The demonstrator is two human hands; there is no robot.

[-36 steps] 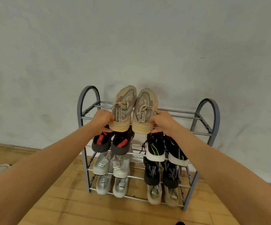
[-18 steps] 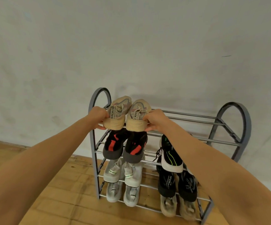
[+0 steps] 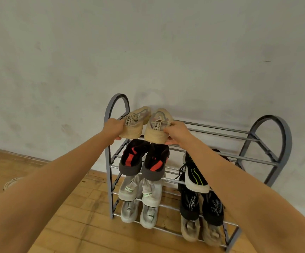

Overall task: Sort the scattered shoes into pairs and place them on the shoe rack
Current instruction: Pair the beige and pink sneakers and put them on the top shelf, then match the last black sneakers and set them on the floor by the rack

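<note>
Both hands are clamped on the beige pair: the left hand [image 3: 112,128] grips the heel of the left beige shoe [image 3: 136,123], the right hand [image 3: 177,132] that of the right beige shoe [image 3: 158,125]. The shoes are side by side at the left end of the shoe rack's [image 3: 273,117] top tier, toes toward the wall.

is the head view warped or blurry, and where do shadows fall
Head view: wide-angle warp swells the forearms toward the bottom corners; the beige shoes and shoe rack look sharp; soft light casts a faint shadow on the wall behind them.
</note>
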